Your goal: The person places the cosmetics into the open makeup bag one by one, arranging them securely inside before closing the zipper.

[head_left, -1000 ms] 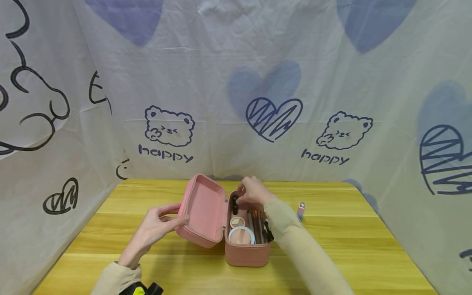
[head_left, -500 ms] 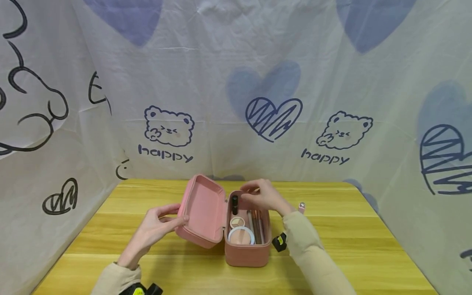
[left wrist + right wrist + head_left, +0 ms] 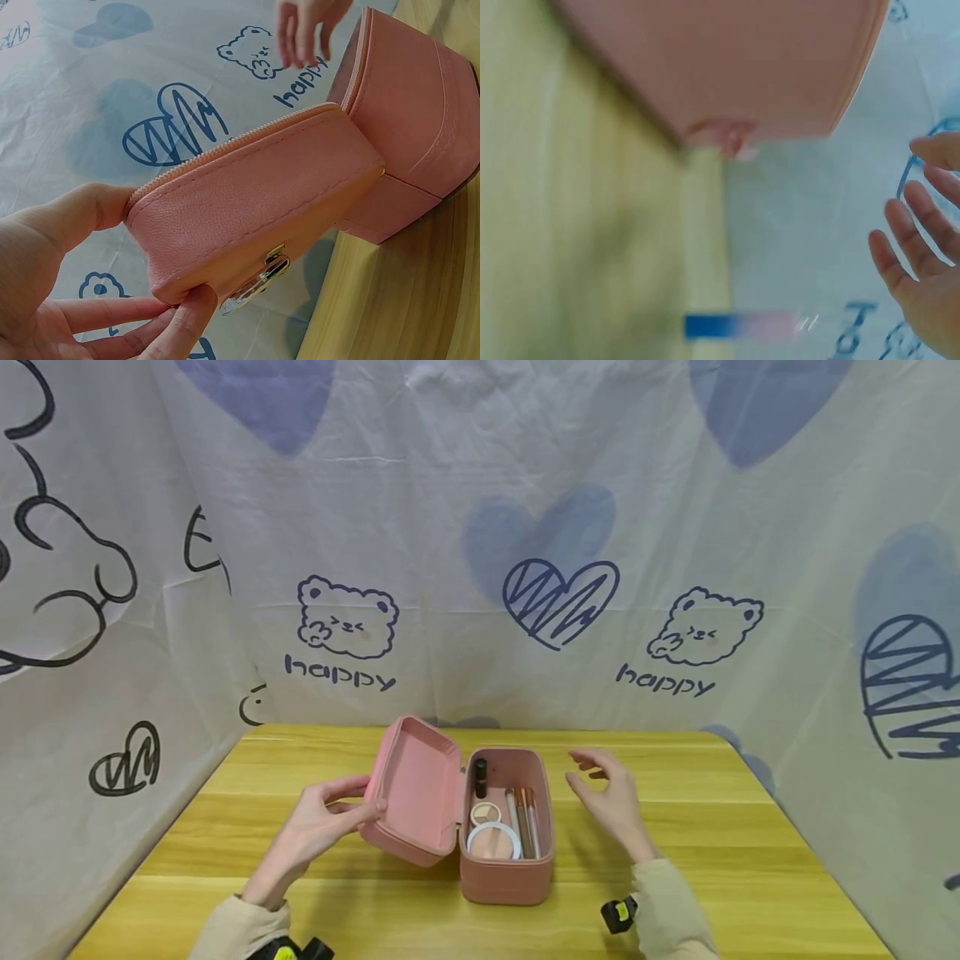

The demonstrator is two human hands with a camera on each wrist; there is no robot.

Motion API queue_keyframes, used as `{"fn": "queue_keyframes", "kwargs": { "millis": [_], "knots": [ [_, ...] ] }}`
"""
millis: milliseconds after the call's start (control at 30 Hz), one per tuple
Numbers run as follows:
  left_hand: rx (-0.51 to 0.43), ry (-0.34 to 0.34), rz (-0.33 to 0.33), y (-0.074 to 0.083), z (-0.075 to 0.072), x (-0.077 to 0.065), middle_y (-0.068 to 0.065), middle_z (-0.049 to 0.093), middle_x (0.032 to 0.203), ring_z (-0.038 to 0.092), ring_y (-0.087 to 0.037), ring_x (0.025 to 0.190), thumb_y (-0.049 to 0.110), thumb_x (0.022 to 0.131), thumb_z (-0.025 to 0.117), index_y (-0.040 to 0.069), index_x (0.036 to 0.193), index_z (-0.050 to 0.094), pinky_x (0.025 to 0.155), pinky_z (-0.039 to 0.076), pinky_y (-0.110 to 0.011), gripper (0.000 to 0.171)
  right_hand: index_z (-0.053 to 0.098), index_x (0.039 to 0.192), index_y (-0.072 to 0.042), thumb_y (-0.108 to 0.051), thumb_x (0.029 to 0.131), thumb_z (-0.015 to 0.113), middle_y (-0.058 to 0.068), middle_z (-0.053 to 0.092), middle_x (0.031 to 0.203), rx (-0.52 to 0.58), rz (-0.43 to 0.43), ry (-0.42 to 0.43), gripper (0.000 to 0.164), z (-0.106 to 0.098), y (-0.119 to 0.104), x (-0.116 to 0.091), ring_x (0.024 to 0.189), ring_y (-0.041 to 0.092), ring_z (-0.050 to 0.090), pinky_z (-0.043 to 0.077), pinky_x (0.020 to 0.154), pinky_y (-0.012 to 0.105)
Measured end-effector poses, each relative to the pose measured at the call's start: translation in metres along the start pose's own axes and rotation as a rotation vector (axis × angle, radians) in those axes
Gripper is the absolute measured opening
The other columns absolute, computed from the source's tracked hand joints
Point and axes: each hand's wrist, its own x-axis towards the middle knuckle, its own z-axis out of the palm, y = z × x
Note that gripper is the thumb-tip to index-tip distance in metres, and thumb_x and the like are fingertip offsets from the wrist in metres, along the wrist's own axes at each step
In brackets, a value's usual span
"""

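Observation:
My left hand [image 3: 315, 827] pinches the lid [image 3: 416, 785] of a pink makeup case [image 3: 506, 881], thumb on the zipped rim. The lid stands raised to the left, its gold-coloured clasp [image 3: 259, 285] showing in the left wrist view. Inside the case a black lipstick tube [image 3: 480, 778] lies at the back left. Below it are a small round three-colour palette [image 3: 485, 812] and a round white-rimmed compact [image 3: 493, 842]. Several slim makeup brushes [image 3: 525, 827] lie along the right side. Fingers spread and holding nothing, my right hand [image 3: 615, 797] is in the air right of the case.
A small pink-and-blue tube [image 3: 742, 325] stands on the table beyond the case in the right wrist view; my right hand hides it in the head view. The wooden table [image 3: 750, 860] meets a printed cloth backdrop [image 3: 450, 643] at its back edge.
My right hand has left the black lipstick tube inside the case, risen over the rim and moved right, opening its fingers. The left hand still holds the lid in place.

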Motion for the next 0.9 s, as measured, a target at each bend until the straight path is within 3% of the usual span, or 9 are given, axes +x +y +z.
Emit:
{"fn": "queue_keyframes", "kwargs": {
  "millis": [100,167,367,600,667,833,900],
  "knots": [
    [-0.001,0.009,-0.010,0.000,0.000,0.000,-0.027,0.057,0.141,0.069,-0.028,0.114,0.024,0.091,0.074,-0.007,0.143,0.049,0.089,0.059,-0.031,0.065,0.070,0.114,0.002,0.006,0.081,0.077,0.017,0.069,0.104,0.001,0.045,0.073,0.033,-0.008,0.015,-0.009,0.088,0.011,0.061,0.055,0.076,0.026],
    [0.001,0.011,-0.012,0.001,-0.001,0.000,-0.027,0.056,0.142,0.069,-0.029,0.114,0.024,0.091,0.074,-0.007,0.143,0.049,0.089,0.059,-0.031,0.066,0.069,0.116,0.003,0.007,0.081,0.076,0.017,0.066,0.105,0.005,0.087,0.097,0.036,-0.013,0.023,-0.014,0.089,0.008,0.058,0.055,0.074,0.024],
    [0.000,0.001,-0.002,0.000,-0.001,0.000,-0.028,0.055,0.143,0.069,-0.030,0.116,0.023,0.092,0.073,-0.009,0.144,0.047,0.091,0.059,-0.034,0.066,0.063,0.122,0.004,0.005,0.085,0.072,0.021,0.060,0.117,-0.039,0.208,0.093,0.038,-0.022,0.040,-0.024,0.100,0.032,0.059,0.057,0.081,0.035],
    [-0.005,-0.001,0.005,-0.001,0.000,-0.001,-0.028,0.056,0.142,0.069,-0.030,0.114,0.022,0.092,0.073,-0.009,0.144,0.047,0.091,0.059,-0.034,0.065,0.062,0.126,0.003,-0.002,0.091,0.068,0.023,0.055,0.124,-0.070,0.290,0.041,0.036,-0.023,0.054,-0.025,0.108,0.037,0.057,0.056,0.087,0.040],
    [-0.003,-0.001,0.009,-0.001,0.000,-0.001,-0.028,0.056,0.142,0.069,-0.029,0.114,0.022,0.092,0.073,-0.009,0.144,0.047,0.091,0.059,-0.034,0.065,0.061,0.126,0.003,-0.003,0.091,0.069,0.023,0.054,0.125,-0.077,0.296,0.027,0.037,-0.023,0.058,-0.025,0.109,0.038,0.057,0.057,0.088,0.039],
    [0.005,0.006,0.003,0.000,0.000,-0.001,-0.027,0.057,0.142,0.070,-0.027,0.113,0.023,0.091,0.073,-0.007,0.143,0.049,0.091,0.058,-0.033,0.065,0.060,0.127,0.003,-0.001,0.089,0.071,0.022,0.054,0.126,-0.071,0.298,-0.005,0.039,-0.024,0.069,-0.025,0.112,0.039,0.058,0.055,0.084,0.023],
    [0.005,0.006,-0.001,0.000,0.000,-0.001,-0.026,0.057,0.142,0.069,-0.028,0.113,0.024,0.091,0.073,-0.007,0.143,0.049,0.091,0.058,-0.032,0.065,0.060,0.126,0.004,0.001,0.088,0.071,0.023,0.055,0.125,-0.061,0.285,-0.008,0.040,-0.023,0.073,-0.024,0.112,0.040,0.060,0.056,0.083,0.023]
  ]
}}
